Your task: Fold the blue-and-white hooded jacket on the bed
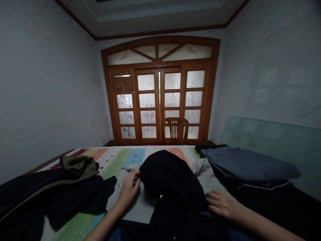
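Note:
A black hooded garment with a raised, rounded hood and metal snaps lies in front of me, over light grey cloth that shows on both sides. My left hand is closed at the left edge of the hood, its fingers curled on the fabric. At the right edge, my right hand rests palm down with fingers stretched and slightly apart, fingertips touching the black fabric. Its thumb is hidden.
A dark jacket with an olive lining lies on the left of the striped bed cover. On the right, folded grey-blue clothing tops dark clothes, before a pale green headboard-like panel. Beyond stand a wooden chair and glazed doors.

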The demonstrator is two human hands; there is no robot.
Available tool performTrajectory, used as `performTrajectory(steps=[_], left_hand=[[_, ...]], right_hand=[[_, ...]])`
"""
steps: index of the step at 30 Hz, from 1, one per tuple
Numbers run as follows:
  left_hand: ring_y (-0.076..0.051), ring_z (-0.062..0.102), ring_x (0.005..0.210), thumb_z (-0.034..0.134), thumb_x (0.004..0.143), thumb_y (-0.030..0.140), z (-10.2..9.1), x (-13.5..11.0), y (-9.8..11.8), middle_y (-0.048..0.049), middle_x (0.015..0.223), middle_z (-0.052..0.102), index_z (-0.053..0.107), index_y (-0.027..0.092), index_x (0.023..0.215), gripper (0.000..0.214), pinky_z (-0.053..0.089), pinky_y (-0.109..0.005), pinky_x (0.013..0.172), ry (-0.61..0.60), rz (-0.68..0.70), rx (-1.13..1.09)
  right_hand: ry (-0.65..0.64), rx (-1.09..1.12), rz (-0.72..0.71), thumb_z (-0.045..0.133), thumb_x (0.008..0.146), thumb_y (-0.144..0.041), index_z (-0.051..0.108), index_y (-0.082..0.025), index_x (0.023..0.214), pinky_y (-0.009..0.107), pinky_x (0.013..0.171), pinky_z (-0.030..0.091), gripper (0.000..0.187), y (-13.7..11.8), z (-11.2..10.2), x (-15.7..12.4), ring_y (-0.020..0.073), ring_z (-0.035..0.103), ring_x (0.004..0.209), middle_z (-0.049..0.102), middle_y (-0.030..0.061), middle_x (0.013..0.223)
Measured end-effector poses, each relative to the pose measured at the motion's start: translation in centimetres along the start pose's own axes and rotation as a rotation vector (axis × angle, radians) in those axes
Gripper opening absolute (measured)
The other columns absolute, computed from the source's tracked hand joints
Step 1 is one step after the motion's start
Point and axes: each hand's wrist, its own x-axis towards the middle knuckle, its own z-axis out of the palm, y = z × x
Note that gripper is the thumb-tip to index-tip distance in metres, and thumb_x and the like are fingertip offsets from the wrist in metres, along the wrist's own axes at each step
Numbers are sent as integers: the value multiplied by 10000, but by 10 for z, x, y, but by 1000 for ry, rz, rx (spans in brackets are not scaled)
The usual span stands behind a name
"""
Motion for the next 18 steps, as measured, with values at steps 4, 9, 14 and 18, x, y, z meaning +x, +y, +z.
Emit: performTrajectory(steps=[4, 9, 14, 18], left_hand=[[-206, 408, 1107, 354, 726, 247, -17, 17, 9, -110, 1174, 464, 466, 162, 1063, 365, 311, -397, 957, -23, 60, -10], [-199, 403, 1123, 389, 739, 293, -29, 13, 36, -82, 1206, 467, 508, 182, 1051, 351, 304, -343, 980, -329, 192, -35], [-201, 443, 1066, 395, 695, 140, -35, -29, 73, -61, 1140, 525, 497, 216, 1081, 407, 331, -346, 958, -547, 323, 131], [-176, 470, 999, 348, 631, 22, -52, -55, 92, -13, 1086, 554, 527, 264, 1021, 492, 370, -331, 906, -663, 409, 227]], right_hand=[[33, 167, 401, 298, 795, -228, 564, -192, 736, 295, 584, 430, 275, 15, -17, 18, 164, 553, 634, 606, 55, 693], [-25, 680, 496, 458, 729, -425, 381, -170, 1209, 341, 803, 427, 549, 7, -24, 58, 214, 488, 1030, 521, 100, 1141], [-83, 995, 406, 601, 619, -408, 186, -148, 1316, 355, 965, 300, 851, -27, -21, 76, 211, 364, 1162, 357, 106, 1307], [117, 848, 473, 511, 675, -284, 442, -170, 1108, 350, 838, 408, 454, -51, -35, 59, 207, 514, 967, 558, 92, 1048]])
